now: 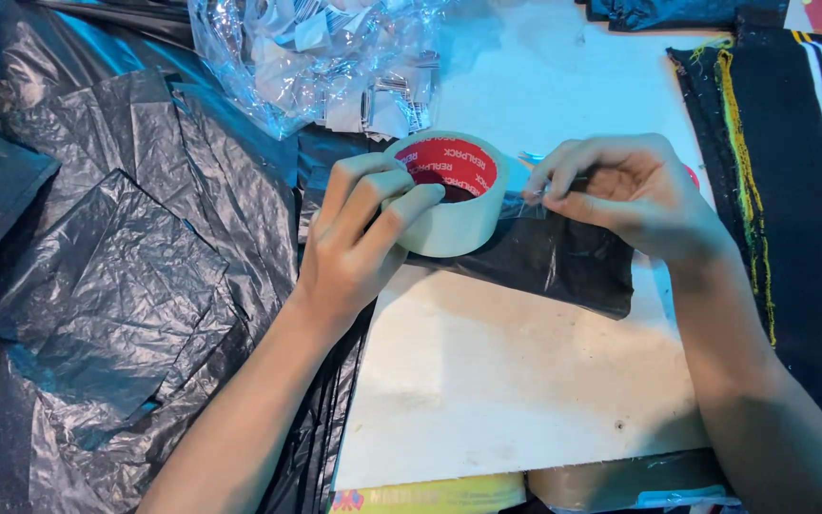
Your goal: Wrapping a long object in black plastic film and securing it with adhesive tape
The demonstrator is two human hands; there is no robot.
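Here, tape roll (454, 195) gripped by left hand (363, 243), fingers curled over rim, roll tilted on black plastic package (554, 257). Clear tape end pinched shut between thumb and fingers of right hand (625, 190), just right of roll. Tape strip stretched from roll toward right-hand pinch, long axis left-right. Package lies under both grips, on pale board (506, 381). Left hand nearer roll. Black plastic sheets (116, 276) well left of grip.

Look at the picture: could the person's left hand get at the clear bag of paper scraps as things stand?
Probably yes, but not freely. The left hand grips the tape roll, so it would likely have to let go first. The clear bag lies just beyond, with nothing between.
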